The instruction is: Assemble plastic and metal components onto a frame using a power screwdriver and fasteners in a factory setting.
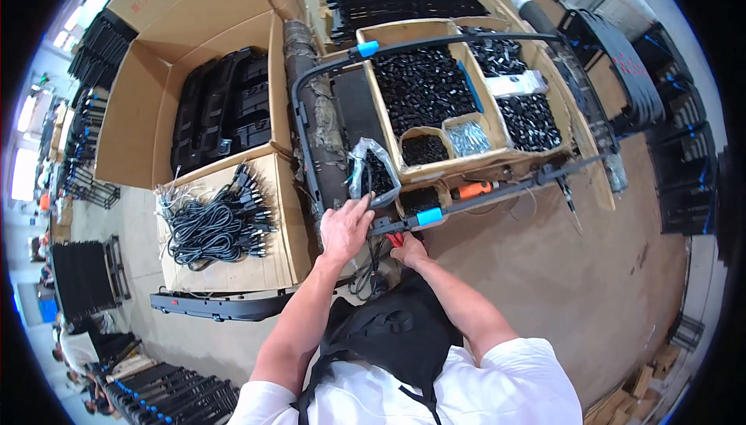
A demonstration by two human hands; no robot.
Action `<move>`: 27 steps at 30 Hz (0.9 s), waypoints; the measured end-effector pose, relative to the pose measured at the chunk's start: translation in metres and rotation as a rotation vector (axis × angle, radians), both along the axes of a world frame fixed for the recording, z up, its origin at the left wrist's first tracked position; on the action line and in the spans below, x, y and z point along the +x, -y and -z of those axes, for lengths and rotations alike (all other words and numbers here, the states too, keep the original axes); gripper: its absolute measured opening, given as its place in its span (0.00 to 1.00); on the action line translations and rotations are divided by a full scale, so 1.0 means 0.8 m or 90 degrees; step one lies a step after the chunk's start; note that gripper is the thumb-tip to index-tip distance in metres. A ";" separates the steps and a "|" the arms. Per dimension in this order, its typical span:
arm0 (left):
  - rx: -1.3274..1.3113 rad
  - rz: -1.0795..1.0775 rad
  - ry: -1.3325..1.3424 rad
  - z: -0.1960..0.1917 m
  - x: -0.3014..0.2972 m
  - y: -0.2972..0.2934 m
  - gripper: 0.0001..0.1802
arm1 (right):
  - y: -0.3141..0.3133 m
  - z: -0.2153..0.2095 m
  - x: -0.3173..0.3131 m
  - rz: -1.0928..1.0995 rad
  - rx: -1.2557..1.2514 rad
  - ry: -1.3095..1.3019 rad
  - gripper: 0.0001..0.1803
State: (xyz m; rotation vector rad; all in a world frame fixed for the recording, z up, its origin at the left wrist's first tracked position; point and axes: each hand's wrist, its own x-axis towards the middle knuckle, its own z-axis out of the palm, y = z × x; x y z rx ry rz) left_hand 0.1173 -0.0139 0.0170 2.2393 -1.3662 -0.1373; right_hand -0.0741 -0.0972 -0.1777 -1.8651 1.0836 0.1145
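Reaching forward from the lower edge, the left hand (344, 228) lies flat and open, fingers spread, on the near end of a black metal frame (311, 145), a long rounded-corner loop of tube whose long axis runs away from the person and to the right, across the desk (544, 269). Just right of that hand, the right hand (409, 249) is closed around a small red-handled tool (395, 238), pressed against the near bar of the frame beside a blue sleeve (429, 216); what kind of tool it is cannot be told. The right hand is the nearer of the two to that sleeve, which sits just beyond its knuckles.

A second blue sleeve (367, 48) marks the far corner of the frame. Inside the loop stands a shallow cardboard tray (466, 165) split into compartments heaped with small black plastic parts, one compartment holding shiny silvery pieces. Just beyond the left hand's fingertips a crinkled clear plastic bag (371, 168) holds more black parts. An orange-handled tool (475, 189) lies right of the blue sleeve, along the frame's near bar.

Left of the frame, an open cardboard box (272, 262) carries a tangle of black cables (214, 227), matte and rubbery. Beyond it, a larger carton (132, 106) holds stacked black moulded panels. The desk top is brown, scuffed and dull. A black apron covers the person's front.
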 end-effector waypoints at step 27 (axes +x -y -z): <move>0.414 -0.487 0.177 -0.044 0.448 -0.003 0.17 | 0.116 -0.025 -0.111 0.147 0.509 -0.101 0.16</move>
